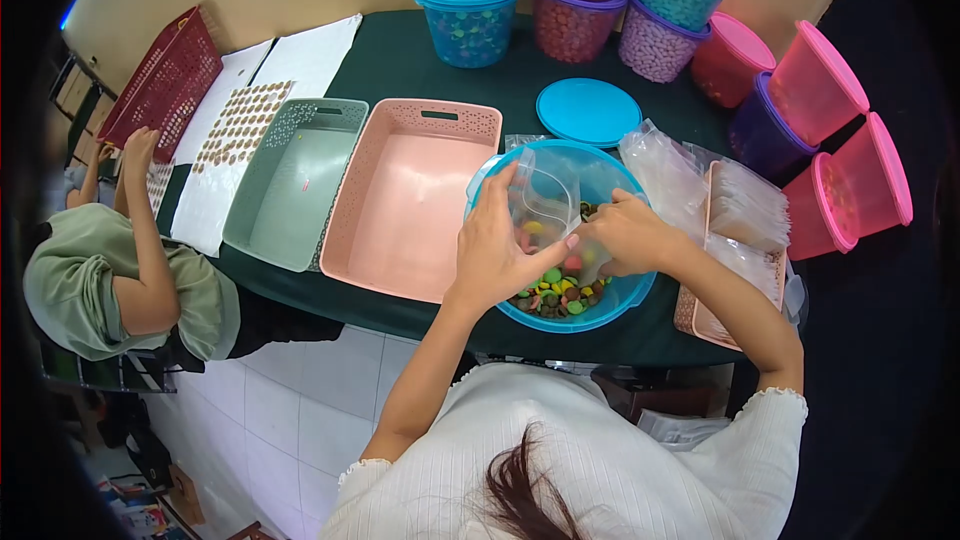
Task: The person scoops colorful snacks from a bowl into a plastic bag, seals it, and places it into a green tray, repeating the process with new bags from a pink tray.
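Observation:
A blue tub (632, 292) on the dark green table holds multicoloured round candies (560, 295). Both of my hands are over it. My left hand (495, 250) holds open a small clear plastic bag (540, 198) above the candies. My right hand (620, 233) sits just right of the bag, fingers curled at its mouth and over the candies; whether it grips candy is hidden. The tub's blue lid (588, 111) lies behind it on the table.
An empty pink basket (405, 202) and a green basket (290, 180) stand to the left. Clear bags fill a pink tray (745, 230) on the right. Lidded candy tubs (570, 0) line the back. Another person (110, 280) sits at far left by white sheets (235, 130).

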The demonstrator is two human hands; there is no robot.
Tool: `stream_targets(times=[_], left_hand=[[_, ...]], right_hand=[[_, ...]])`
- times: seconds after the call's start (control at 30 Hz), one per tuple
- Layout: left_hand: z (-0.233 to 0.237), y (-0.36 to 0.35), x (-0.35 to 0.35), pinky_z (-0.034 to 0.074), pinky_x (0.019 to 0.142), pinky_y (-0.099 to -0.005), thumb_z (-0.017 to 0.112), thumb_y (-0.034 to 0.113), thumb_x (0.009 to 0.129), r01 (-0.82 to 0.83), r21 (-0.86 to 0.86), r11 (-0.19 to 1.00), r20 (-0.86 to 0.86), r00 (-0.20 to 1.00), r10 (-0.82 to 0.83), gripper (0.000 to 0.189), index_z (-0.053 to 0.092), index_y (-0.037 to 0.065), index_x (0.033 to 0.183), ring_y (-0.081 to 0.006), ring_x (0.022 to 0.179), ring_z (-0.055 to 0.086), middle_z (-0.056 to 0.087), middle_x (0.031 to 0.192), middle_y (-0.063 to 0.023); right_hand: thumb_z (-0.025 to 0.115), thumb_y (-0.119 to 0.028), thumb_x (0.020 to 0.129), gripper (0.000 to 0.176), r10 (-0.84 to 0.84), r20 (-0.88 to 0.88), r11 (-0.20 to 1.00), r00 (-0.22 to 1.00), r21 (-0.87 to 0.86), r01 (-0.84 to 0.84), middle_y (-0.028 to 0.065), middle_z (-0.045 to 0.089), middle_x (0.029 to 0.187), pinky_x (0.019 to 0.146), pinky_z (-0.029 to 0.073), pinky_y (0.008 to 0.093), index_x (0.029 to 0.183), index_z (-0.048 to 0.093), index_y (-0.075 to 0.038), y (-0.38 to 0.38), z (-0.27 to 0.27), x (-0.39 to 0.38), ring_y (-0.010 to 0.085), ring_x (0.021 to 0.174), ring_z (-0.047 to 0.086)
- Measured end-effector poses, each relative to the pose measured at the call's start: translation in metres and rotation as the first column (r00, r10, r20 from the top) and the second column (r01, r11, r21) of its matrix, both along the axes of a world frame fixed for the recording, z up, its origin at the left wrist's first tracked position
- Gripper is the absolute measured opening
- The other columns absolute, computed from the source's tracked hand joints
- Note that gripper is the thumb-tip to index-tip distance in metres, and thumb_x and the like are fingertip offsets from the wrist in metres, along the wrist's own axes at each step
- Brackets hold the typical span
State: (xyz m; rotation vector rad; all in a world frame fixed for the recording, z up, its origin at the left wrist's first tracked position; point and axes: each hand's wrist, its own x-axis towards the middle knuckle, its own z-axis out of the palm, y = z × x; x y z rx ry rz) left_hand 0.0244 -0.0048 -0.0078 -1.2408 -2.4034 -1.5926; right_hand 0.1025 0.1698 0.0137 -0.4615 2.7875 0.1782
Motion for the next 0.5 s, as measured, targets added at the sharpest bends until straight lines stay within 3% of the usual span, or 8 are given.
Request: stream_targets(times=[0.07,0.2,0.27,0.3,0.37,0.5], left_hand=[[0.000,0.000,0.000,0.043,0.080,-0.0394,0.072,0.042,0.058,0.017,0.013,1.000,-0.009,1.000,-0.017,0.088,0.031,-0.003,0.122,-0.0319,0.100,0.050,0.048,0.109,-0.0192],[-0.001,-0.001,-0.001,0.042,0.080,-0.0398,0.072,0.042,0.059,0.010,-0.002,1.000,-0.017,1.000,-0.010,0.087,0.032,-0.003,0.122,-0.0326,0.100,0.050,0.047,0.110,-0.0193],[-0.002,-0.001,-0.001,0.042,0.080,-0.0399,0.071,0.042,0.059,0.020,-0.006,1.000,-0.010,1.000,-0.020,0.087,0.032,-0.003,0.122,-0.0328,0.100,0.050,0.047,0.110,-0.0195],[-0.003,-0.001,-0.001,0.042,0.080,-0.0400,0.071,0.041,0.059,0.017,0.004,1.000,-0.011,1.000,-0.017,0.086,0.032,-0.003,0.122,-0.0328,0.100,0.050,0.047,0.110,-0.0194],[-0.002,0.000,-0.005,0.042,0.080,-0.0401,0.071,0.041,0.060,0.020,0.024,1.000,-0.024,1.000,-0.020,0.086,0.031,-0.003,0.122,-0.0328,0.099,0.050,0.047,0.110,-0.0194],[0.001,-0.003,-0.005,0.042,0.080,-0.0395,0.073,0.042,0.059,0.057,0.046,0.997,-0.058,0.997,-0.054,0.088,0.031,-0.004,0.122,-0.0317,0.098,0.051,0.047,0.108,-0.0186]], right_hand=[[0.073,-0.031,0.056,0.058,-0.105,0.213,0.964,0.971,-0.216,0.152,0.0040,0.060,0.072,0.075,0.037,0.0327,0.109,0.053,-0.016,0.001,0.003,0.000,0.0217,0.073,0.059],[0.072,-0.034,0.058,0.059,-0.146,0.151,0.955,0.978,-0.234,0.179,0.0075,0.061,0.074,0.078,0.037,0.0352,0.110,0.052,-0.014,-0.008,-0.021,-0.001,0.0258,0.073,0.058],[0.070,-0.041,0.060,0.045,-0.147,0.184,0.916,0.972,-0.346,0.204,0.0122,0.060,0.069,0.071,0.041,0.0364,0.087,0.059,-0.007,-0.006,-0.020,-0.004,0.0298,0.068,0.057],[0.070,-0.041,0.060,0.045,-0.149,0.183,0.916,0.972,-0.345,0.206,0.0122,0.060,0.069,0.071,0.041,0.0364,0.087,0.059,-0.007,-0.006,-0.016,-0.004,0.0298,0.068,0.057],[0.069,-0.042,0.061,0.049,-0.258,0.271,0.807,0.927,-0.468,0.361,0.0140,0.059,0.070,0.063,0.044,0.0352,0.092,0.057,-0.005,-0.004,0.004,-0.004,0.0291,0.066,0.058],[0.067,-0.046,0.062,0.062,-0.387,0.189,0.771,0.903,-0.471,0.429,0.0149,0.060,0.072,0.061,0.045,0.0381,0.109,0.051,-0.010,0.002,0.026,0.004,0.0302,0.068,0.059]])
